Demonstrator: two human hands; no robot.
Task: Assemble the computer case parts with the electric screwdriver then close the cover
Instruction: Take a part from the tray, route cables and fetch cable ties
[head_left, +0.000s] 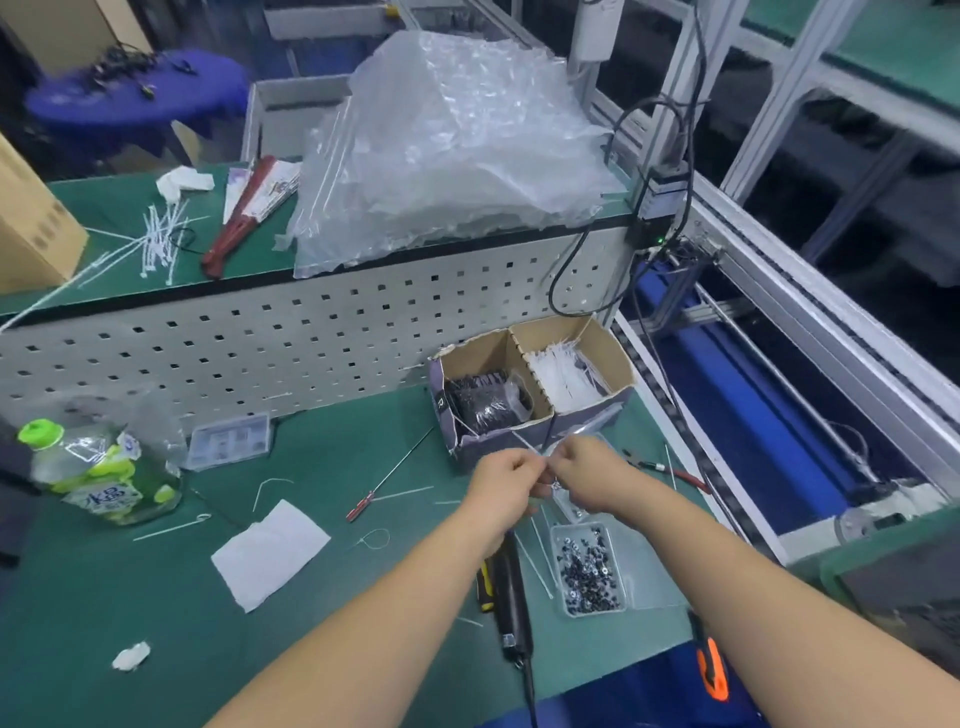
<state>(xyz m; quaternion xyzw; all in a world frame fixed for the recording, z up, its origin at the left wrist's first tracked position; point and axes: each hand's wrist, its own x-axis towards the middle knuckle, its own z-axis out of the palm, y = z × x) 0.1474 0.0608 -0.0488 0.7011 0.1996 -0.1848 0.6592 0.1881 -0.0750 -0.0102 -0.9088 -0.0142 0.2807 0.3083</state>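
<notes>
My left hand (506, 480) and my right hand (589, 475) meet above the green mat, just in front of a divided cardboard box (530, 387). Both pinch a small clear plastic bag (545, 457) between their fingertips; what is in it is too small to tell. A clear tray of dark screws (587, 569) lies below my right wrist. The black electric screwdriver (511, 597) lies on the mat under my left forearm, its cable running toward me. No computer case is in view.
A red-handled thin screwdriver (387, 480), a white tissue (270, 553), a green-capped bottle (98, 470) and a small clear parts case (228, 441) lie to the left. Pliers (670, 467) lie right of the hands. A perforated metal panel (291, 332) backs the mat; bubble wrap (452, 145) sits above.
</notes>
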